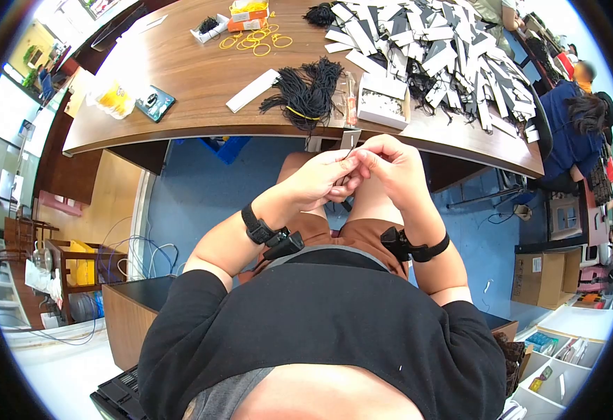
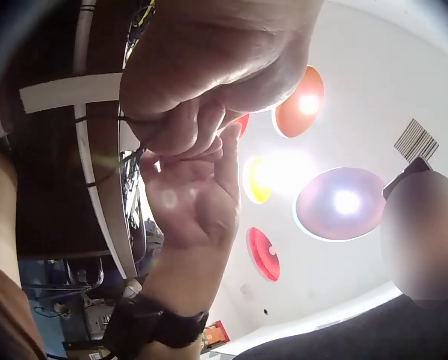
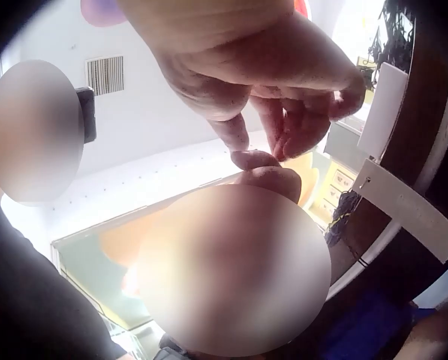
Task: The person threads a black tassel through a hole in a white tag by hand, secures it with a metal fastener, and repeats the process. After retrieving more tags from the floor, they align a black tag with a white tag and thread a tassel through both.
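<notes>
Both hands meet above the lap, just short of the table edge. My left hand [image 1: 320,180] pinches a thin black cord [image 2: 113,166] between curled fingers and thumb. My right hand [image 1: 395,166] has its thumb and fingertips pinched at the same spot, on the cord; the fingers hide most of it. A pale hang tag [image 1: 350,138] sticks out past the fingertips towards the table. In the right wrist view the tag [image 3: 411,214] shows a small hole near one end. The left wrist view shows two cord strands leading from the fingers across the dark table side.
On the table [image 1: 187,70] lie a bundle of black cords [image 1: 310,87], a white strip [image 1: 252,90], an open box [image 1: 383,105] of small pieces and a large heap of tags [image 1: 446,56]. Yellow rubber bands [image 1: 256,40] and a phone [image 1: 155,103] lie farther left. Another person [image 1: 576,126] sits at right.
</notes>
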### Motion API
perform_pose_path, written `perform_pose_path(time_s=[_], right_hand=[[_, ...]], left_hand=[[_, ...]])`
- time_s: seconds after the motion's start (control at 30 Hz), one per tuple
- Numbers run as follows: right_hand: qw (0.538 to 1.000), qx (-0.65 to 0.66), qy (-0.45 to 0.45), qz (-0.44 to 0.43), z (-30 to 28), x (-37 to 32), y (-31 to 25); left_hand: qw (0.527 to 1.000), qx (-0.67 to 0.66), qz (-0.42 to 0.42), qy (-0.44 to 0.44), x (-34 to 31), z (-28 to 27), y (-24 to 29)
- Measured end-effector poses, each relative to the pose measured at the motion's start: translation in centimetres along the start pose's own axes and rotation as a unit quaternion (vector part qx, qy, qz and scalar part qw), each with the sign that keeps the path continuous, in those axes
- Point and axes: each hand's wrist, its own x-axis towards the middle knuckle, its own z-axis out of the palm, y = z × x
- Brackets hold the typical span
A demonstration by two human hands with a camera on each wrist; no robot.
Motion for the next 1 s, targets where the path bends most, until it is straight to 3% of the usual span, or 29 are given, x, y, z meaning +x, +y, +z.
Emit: perform_pose_path(time_s=[0.27, 0.47, 0.57, 0.7, 0.8, 0.93, 0.97, 1.0], right_hand=[[0.998, -0.023, 0.030, -0.054, 0.8, 0.1, -0.6], [1.000, -0.015, 0.002, 0.027, 0.6, 0.3, -0.2], [0.998, 0.026, 0.013, 0.057, 0.4, 0.6, -0.2], [0.999, 0.031, 0.039, 0.016, -0.3, 1.0, 1.1], [0.989, -0.117, 0.079, -0.043, -0.7, 1.4, 1.6], [0.974, -0.212, 0.070, -0.027, -2.0, 3.2, 0.5], [0.966, -0.231, 0.099, -0.060, -2.4, 4.0, -0.1], [0.895, -0.412, 0.119, -0.120, -3.8, 5.2, -0.2]], left_hand=[[1.000, -0.010, -0.012, -0.006, 0.1, 0.1, 0.0], [0.999, -0.006, -0.034, -0.009, 0.1, 0.0, -0.1], [0.998, -0.011, -0.041, 0.036, 0.2, 0.5, 0.1], [0.995, -0.015, 0.007, 0.100, 0.8, 0.0, 0.3], [0.990, 0.041, 0.062, 0.117, 1.1, -0.9, -0.2], [0.945, 0.221, 0.162, 0.180, 1.6, -0.7, -0.3], [0.951, 0.205, 0.135, 0.190, 1.3, -0.6, 0.0], [0.956, 0.184, 0.131, 0.188, 1.3, -0.8, 0.0]])
